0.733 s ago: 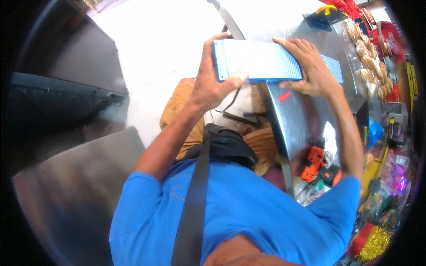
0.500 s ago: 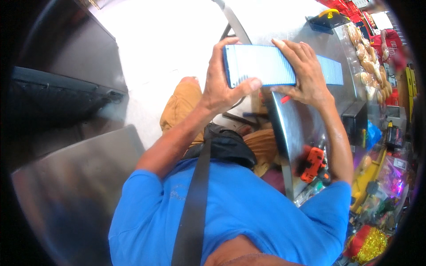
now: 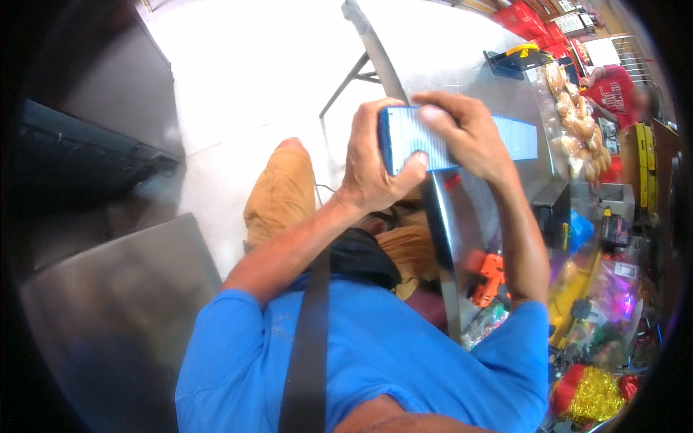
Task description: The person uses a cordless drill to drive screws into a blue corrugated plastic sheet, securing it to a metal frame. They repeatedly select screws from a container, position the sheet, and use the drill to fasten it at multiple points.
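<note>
A long box-like thing with a pale blue, striped face [image 3: 406, 137] and darker blue edges is held up in front of me, above a metal table's edge. My left hand [image 3: 369, 162] is closed round its left end, thumb pressed on the front lower edge. Over its middle lies my right hand [image 3: 468, 137], curled and gripping, its fingertips close to the left hand. Past the right hand shows a pale blue striped length [image 3: 521, 138]; the hand hides whether it is the same piece.
The metal table [image 3: 473, 209] carries an orange tool [image 3: 491, 280]. Bagged bread-like items [image 3: 577, 123] line its far right side, near a black and yellow holder [image 3: 520, 59]. Beyond is a person in red [image 3: 613, 94]. A grey metal panel [image 3: 123, 325] stands at left.
My right hand has slid left along the striped thing, nearer my left hand, and covers more of its face. The left hand keeps its hold. The whole view has shifted slightly.
</note>
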`<control>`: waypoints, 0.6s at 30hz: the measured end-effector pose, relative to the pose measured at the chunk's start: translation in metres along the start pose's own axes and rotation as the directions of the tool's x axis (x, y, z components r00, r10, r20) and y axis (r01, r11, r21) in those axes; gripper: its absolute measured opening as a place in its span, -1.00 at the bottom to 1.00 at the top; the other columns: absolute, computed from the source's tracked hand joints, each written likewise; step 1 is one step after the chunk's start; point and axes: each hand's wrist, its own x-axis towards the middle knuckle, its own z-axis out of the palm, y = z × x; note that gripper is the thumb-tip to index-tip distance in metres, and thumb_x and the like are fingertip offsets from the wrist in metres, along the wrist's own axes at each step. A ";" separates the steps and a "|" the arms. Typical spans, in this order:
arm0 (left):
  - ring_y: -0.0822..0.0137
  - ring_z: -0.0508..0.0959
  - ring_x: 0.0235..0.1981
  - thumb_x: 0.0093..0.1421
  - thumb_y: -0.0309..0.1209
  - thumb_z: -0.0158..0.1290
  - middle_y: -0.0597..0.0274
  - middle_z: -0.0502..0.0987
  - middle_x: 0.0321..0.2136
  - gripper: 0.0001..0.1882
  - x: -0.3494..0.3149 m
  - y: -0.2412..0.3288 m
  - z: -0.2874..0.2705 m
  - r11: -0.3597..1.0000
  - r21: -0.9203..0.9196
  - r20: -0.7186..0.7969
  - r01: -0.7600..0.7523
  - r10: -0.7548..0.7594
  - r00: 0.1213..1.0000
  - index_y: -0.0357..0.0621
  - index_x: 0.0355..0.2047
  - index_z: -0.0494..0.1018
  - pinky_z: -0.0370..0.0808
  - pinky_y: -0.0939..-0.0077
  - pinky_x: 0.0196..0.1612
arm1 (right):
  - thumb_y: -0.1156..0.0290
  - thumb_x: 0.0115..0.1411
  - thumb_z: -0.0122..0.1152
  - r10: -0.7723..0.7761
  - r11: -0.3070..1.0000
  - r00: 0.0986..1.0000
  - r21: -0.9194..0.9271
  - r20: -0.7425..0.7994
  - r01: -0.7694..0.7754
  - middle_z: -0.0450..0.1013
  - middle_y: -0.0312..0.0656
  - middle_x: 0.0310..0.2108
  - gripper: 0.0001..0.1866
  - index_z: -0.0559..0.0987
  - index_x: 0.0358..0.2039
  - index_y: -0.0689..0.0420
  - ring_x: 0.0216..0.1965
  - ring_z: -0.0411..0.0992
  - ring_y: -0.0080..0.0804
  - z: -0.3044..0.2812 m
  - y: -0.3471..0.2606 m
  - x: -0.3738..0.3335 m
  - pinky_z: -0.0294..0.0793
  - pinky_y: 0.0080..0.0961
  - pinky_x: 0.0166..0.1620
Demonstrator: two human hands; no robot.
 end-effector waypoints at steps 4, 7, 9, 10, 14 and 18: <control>0.11 0.39 -0.08 0.07 -0.16 0.11 -0.07 0.32 -0.12 -0.37 -0.002 0.015 0.005 1.000 0.029 -0.035 0.010 -0.009 0.999 -0.29 0.05 0.24 0.40 0.16 -0.03 | -0.35 -0.03 0.36 0.005 0.991 0.999 -0.135 -0.037 -0.010 0.52 -0.14 -0.62 -0.28 0.73 -0.34 0.18 -0.56 0.50 -0.34 0.005 0.005 0.005 0.46 -0.36 -0.41; 0.09 0.37 -0.06 0.12 -0.16 0.04 -0.05 0.33 -0.10 -0.44 -0.001 0.011 0.007 0.998 -0.045 -0.056 0.048 -0.050 0.997 -0.27 0.04 0.28 0.35 0.15 0.04 | -0.30 -0.07 0.43 -0.124 0.975 0.987 -0.195 -0.101 0.103 0.52 -0.18 -0.60 -0.34 0.73 -0.36 0.14 -0.49 0.50 -0.31 0.006 0.008 0.004 0.45 -0.31 -0.29; 0.10 0.35 -0.04 0.15 -0.16 -0.01 -0.02 0.34 -0.07 -0.49 -0.002 0.009 0.005 0.990 -0.118 -0.043 0.077 -0.083 0.996 -0.25 0.02 0.31 0.32 0.15 0.08 | -0.28 -0.07 0.44 -0.177 0.965 0.976 -0.218 -0.124 0.147 0.54 -0.20 -0.56 -0.36 0.72 -0.34 0.12 -0.42 0.51 -0.30 0.009 0.008 0.002 0.44 -0.28 -0.20; 0.10 0.35 -0.03 0.16 -0.17 -0.03 -0.01 0.35 -0.05 -0.51 0.000 0.012 0.002 0.983 -0.153 -0.021 0.099 -0.103 0.994 -0.24 0.01 0.33 0.30 0.15 0.09 | -0.28 -0.06 0.43 -0.169 0.967 0.978 -0.213 -0.122 0.140 0.56 -0.21 -0.53 -0.36 0.71 -0.32 0.11 -0.38 0.53 -0.29 0.008 0.005 0.000 0.43 -0.26 -0.15; 0.18 0.33 0.11 0.18 -0.23 -0.09 -0.01 0.33 0.08 -0.52 0.000 0.010 -0.001 0.992 -0.108 0.049 0.071 -0.066 0.997 -0.25 0.05 0.35 0.28 0.23 0.20 | -0.26 -0.02 0.41 -0.254 0.960 0.959 -0.155 -0.122 0.235 0.60 -0.21 -0.40 -0.32 0.66 -0.13 0.08 -0.29 0.57 -0.26 0.010 0.014 0.001 0.46 -0.27 -0.07; 0.12 0.34 0.11 0.18 -0.29 -0.07 -0.02 0.36 0.08 -0.52 0.002 0.005 0.007 0.994 -0.104 0.022 0.036 -0.034 0.999 -0.22 0.09 0.35 0.25 0.18 0.22 | -0.29 0.02 0.35 -0.230 0.969 0.961 -0.125 -0.150 0.213 0.62 -0.16 -0.32 -0.22 0.56 0.06 0.06 -0.25 0.59 -0.21 0.006 0.019 -0.002 0.51 -0.30 -0.07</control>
